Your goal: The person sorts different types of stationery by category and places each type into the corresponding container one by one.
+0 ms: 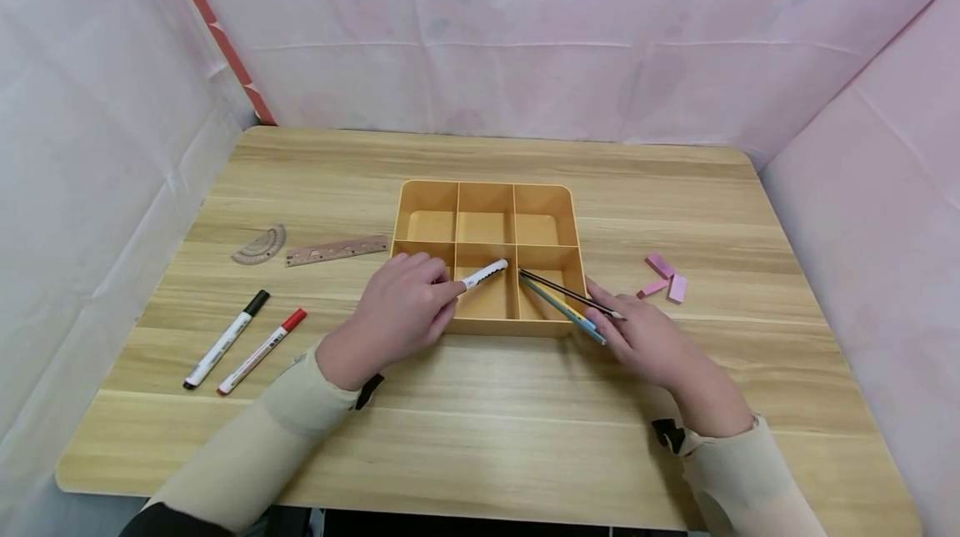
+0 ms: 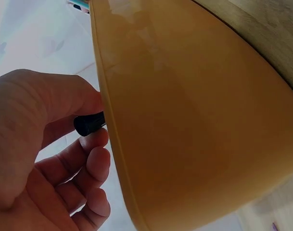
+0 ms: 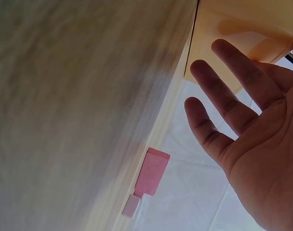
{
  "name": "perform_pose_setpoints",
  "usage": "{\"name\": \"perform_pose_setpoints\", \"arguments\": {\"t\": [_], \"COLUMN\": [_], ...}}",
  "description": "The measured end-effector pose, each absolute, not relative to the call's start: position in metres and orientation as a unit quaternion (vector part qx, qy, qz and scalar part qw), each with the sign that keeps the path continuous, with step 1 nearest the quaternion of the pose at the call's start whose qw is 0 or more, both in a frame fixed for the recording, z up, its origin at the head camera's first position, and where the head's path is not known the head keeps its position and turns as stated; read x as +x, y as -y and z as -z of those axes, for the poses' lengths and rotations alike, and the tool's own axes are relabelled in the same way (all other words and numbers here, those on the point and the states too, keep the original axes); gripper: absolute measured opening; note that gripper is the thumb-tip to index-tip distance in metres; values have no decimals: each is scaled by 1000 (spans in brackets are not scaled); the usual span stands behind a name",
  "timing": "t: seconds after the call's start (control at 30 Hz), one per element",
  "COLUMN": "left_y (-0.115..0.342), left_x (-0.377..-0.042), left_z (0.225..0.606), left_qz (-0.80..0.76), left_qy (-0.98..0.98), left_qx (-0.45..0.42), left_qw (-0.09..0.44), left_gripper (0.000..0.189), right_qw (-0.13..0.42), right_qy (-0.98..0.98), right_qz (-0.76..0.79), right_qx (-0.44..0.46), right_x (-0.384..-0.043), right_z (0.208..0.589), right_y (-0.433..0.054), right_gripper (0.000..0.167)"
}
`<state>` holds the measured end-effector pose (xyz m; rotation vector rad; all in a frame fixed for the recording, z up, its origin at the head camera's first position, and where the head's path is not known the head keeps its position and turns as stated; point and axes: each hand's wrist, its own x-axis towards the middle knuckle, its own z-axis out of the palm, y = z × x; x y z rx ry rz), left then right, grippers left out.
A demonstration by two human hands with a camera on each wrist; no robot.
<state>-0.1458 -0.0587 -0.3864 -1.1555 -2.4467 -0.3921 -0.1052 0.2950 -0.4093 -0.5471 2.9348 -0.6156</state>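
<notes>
My left hand [image 1: 405, 303] pinches a white marker [image 1: 486, 273] between thumb and index finger over the front middle compartment of a tan divided box [image 1: 450, 327]. The marker's black end [image 2: 88, 124] pokes out between the fingers in the left wrist view. At the box's front right corner, my right hand [image 1: 645, 335] holds a few pencils [image 1: 558, 291], black, yellow and blue, between thumb and index finger. They slant over the front right compartment. Its other three fingers [image 3: 228, 101] are spread apart beside the box wall in the right wrist view.
Left of the box lie a clear protractor [image 1: 260, 245] and a ruler [image 1: 336, 251]. Nearer the front left are a black-capped marker [image 1: 227, 340] and a red-capped marker [image 1: 262, 351]. Three pink erasers [image 1: 660, 265] lie right of the box on the wooden table [image 1: 480, 420].
</notes>
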Motion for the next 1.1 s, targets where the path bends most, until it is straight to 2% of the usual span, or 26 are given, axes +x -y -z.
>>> {"name": "perform_pose_setpoints", "arguments": {"t": [0.43,1.1], "left_y": [51,51], "left_x": [-148,-147], "left_z": [388,390], "left_qz": [143,128], "left_qy": [878,890], "left_qx": [-409,-401], "left_qw": [205,174], "left_gripper": [4,13], "right_qw": [50,57], "right_qy": [-962,-963], "right_qz": [200,200], "right_qx": [-178,-174], "right_x": [-107,-106], "right_z": [410,408], "right_y": [-294,-294], "right_gripper": [52,53]}}
